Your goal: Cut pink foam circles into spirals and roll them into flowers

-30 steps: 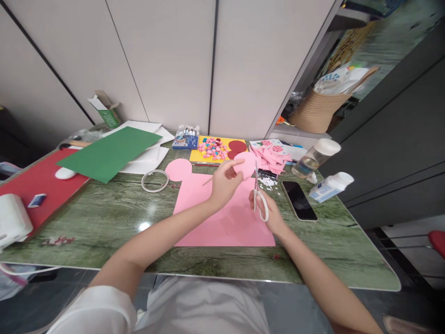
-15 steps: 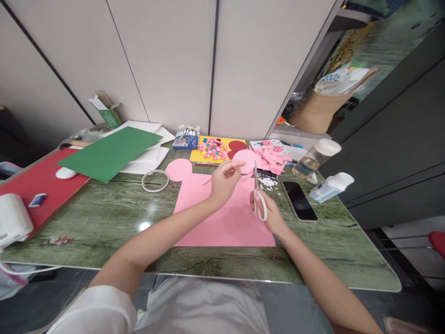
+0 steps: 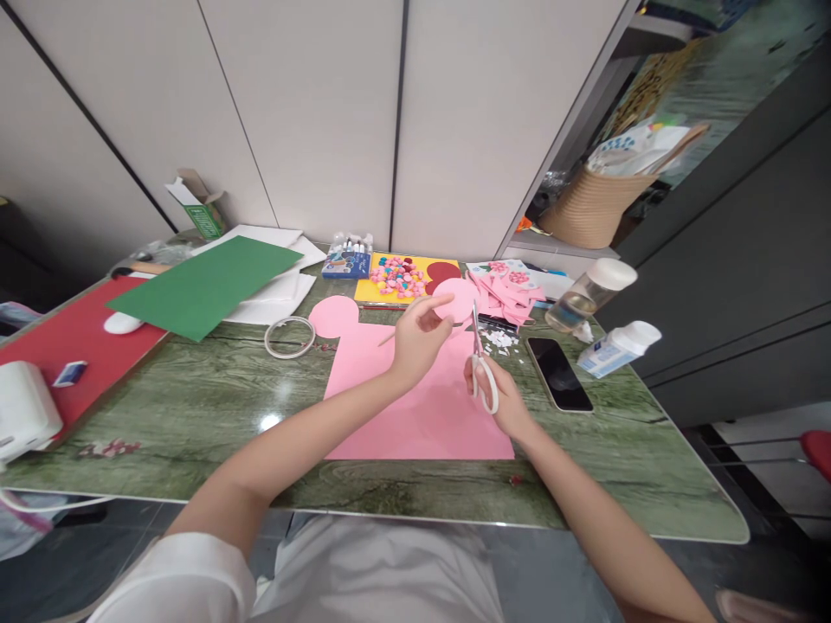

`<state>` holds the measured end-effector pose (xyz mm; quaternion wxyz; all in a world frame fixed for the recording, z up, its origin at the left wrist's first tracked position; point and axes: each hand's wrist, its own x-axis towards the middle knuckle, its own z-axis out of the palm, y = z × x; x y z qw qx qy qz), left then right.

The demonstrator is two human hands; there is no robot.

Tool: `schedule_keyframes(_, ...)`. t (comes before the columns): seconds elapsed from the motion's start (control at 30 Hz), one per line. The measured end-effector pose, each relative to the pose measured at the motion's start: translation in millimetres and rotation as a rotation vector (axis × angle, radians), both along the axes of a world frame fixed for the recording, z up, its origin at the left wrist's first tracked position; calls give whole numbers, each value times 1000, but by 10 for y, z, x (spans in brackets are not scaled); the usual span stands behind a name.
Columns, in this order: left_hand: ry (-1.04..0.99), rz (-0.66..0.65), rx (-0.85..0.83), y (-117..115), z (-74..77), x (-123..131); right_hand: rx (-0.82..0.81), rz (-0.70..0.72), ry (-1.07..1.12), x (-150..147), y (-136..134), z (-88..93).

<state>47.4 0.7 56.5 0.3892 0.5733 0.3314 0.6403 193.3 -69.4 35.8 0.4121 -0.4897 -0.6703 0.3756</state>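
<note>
My left hand (image 3: pixel 421 339) pinches a round pink paper disc (image 3: pixel 458 297) and holds it up over the table. White-handled scissors (image 3: pixel 484 382) are in my right hand (image 3: pixel 503 394), their blades pointing away from me at the disc's right edge. A narrow pink strip hangs just below the disc. Under both hands lies a large pink sheet (image 3: pixel 415 424). A second pink disc (image 3: pixel 334 317) rests by the sheet's far left corner. Part of a thin wooden stick (image 3: pixel 386 341) shows left of my left hand.
Pink paper offcuts (image 3: pixel 510 298) and white scraps (image 3: pixel 501 341) lie beyond the scissors. A phone (image 3: pixel 559 374), a white bottle (image 3: pixel 620 349) and a clear jar (image 3: pixel 590 296) stand or lie right. Leftward are a tape roll (image 3: pixel 267 339) and green paper (image 3: pixel 206 285). Colourful pompoms (image 3: pixel 397 277) sit behind.
The pink disc has turned or shifted slightly in my left hand, whose fingers have bent a little. The scissors have tilted slightly to the left.
</note>
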Motion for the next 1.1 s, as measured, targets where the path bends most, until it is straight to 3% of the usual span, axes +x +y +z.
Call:
schedule_keyframes(0.33, 55, -6, -23, -19, -6, 2, 46, -24, -24, 3, -2, 9)
schedule_keyframes(0.67, -49, -54, -56, -8, -6, 11, 24, -12, -8, 5, -5, 7)
schedule_keyframes(1.1, -48, -21, -35, 16, -16, 10, 6, 4, -9, 8, 4, -2)
